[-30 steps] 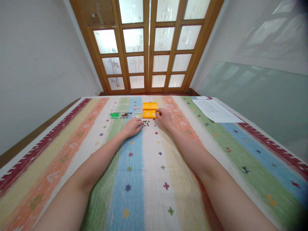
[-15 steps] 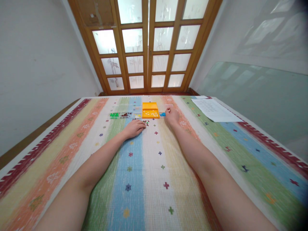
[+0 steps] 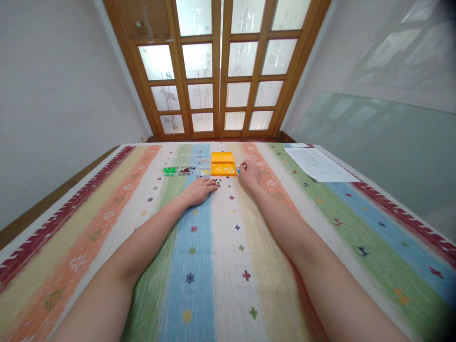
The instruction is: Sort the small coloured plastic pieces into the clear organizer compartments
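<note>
My left hand (image 3: pixel 200 189) rests palm down on the striped cloth (image 3: pixel 221 247), its fingers stretched toward a small heap of dark loose beads (image 3: pixel 216 181). My right hand (image 3: pixel 250 173) lies just right of the orange tray (image 3: pixel 223 164), fingers curled in a pinch by a clear compartment of blue pieces (image 3: pixel 238 170); what the fingertips hold is too small to make out. The orange tray carries small white pieces. To its left stands a row of clear compartments with green (image 3: pixel 170 170), brown (image 3: pixel 185 169) and yellow (image 3: pixel 204 171) pieces.
A printed white sheet (image 3: pixel 318 163) lies at the far right of the cloth. Wooden glazed doors (image 3: pixel 221 66) stand behind the table, white walls on both sides. A glass pane (image 3: pixel 384 142) leans along the right wall.
My right hand went from the orange tray's front right corner out to the right, then came back a little toward the tray. My left hand's fingers slid slightly right toward the loose beads.
</note>
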Tool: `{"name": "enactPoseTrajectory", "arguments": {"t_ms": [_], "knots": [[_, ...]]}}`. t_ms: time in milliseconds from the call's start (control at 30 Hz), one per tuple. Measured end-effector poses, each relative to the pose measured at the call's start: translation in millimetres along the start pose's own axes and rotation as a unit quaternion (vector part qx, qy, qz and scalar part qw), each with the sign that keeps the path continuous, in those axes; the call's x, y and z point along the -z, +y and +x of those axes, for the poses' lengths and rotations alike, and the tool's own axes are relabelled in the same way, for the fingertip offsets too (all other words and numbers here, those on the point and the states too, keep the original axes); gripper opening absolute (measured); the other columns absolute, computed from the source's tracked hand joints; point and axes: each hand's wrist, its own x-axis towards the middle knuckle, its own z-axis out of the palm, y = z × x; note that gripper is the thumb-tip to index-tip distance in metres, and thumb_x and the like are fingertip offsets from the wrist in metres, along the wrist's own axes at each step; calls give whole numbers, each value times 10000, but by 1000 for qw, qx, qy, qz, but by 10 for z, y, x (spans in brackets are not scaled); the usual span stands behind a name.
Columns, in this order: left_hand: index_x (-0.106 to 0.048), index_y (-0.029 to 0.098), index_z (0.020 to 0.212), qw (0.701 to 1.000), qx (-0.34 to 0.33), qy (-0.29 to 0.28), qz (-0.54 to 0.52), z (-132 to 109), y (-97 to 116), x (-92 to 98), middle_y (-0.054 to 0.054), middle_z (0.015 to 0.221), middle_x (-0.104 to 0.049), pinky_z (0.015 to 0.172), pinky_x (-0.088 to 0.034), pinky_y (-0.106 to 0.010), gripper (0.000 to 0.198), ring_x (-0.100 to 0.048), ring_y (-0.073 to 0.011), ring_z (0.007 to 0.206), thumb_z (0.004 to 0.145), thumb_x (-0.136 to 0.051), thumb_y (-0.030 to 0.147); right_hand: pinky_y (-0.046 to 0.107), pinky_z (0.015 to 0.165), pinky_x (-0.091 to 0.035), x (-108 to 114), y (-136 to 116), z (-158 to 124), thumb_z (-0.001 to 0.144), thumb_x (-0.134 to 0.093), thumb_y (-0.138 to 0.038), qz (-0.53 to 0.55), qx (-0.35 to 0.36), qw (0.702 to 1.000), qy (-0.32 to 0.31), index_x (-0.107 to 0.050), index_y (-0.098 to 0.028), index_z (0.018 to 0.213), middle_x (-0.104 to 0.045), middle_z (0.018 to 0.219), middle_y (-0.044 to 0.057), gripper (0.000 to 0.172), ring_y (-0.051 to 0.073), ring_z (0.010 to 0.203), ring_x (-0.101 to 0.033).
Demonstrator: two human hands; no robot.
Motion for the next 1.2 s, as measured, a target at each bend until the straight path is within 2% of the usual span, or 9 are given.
{"name": "enactPoseTrajectory", "arguments": {"t_ms": [167, 467, 733, 1200], "knots": [[-636, 242, 1403, 1000, 12, -2, 25, -6, 0, -1, -72, 1360, -682, 1092, -410, -419, 424, -568, -244, 1256, 1063, -381, 234, 299, 729, -403, -7, -41, -25, 960, -517, -261, 0, 13, 1000, 6, -732, -191, 986, -736, 1003, 113, 228, 234, 876, -612], [-617, 256, 1420, 999, 36, 18, 2, 12, 49, -66, -77, 1389, -659, 1108, -421, -426, 431, -576, -238, 1263, 1087, -349, 313, 294, 700, -384, -55, -45, -37, 970, -505, -263, 5, 25, 1000, -6, -730, -195, 964, -738, 956, 103, 235, 220, 821, -603], [-583, 237, 1465, 1000, 12, 12, -7, 31, 48, -101, -65, 1471, -617, 1173, -382, -410, 461, -522, -225, 1360, 1096, -319, 315, 296, 719, -382, -128, -94, -86, 971, -500, -271, 16, 54, 998, -11, -738, -215, 959, -741, 916, 73, 245, 211, 817, -612], [-639, 235, 1403, 999, 28, 26, -37, 20, 40, -62, -69, 1392, -672, 1136, -428, -418, 424, -581, -225, 1280, 1079, -372, 286, 297, 732, -379, -85, -151, -123, 955, -505, -277, 14, 53, 998, -20, -728, -209, 957, -747, 915, 76, 234, 214, 820, -612]]}}
